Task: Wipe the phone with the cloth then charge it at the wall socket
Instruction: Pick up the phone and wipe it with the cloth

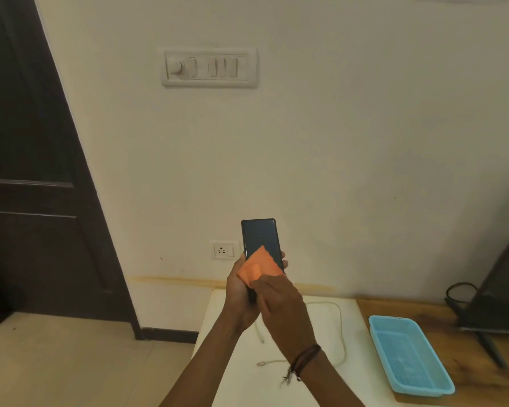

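Left hand (241,295) is wrapped round the lower half of the phone (260,236), holding it upright with the screen facing the camera. Right hand (279,304) holds the orange cloth (259,265) against the bottom of the screen. The socket (224,249) is on the wall just at 9 o'clock of the phone. A cable (340,327) lies on the white top at 5 o'clock, a blue tray (378,318) at 4, a switch panel (209,67) up at 11.

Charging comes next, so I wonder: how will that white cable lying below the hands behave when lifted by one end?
Probably floppy: the cable lies in a loose curve, so the rest should trail and dangle. It looks thin, so likely light. Its plug end lies free and may swing.
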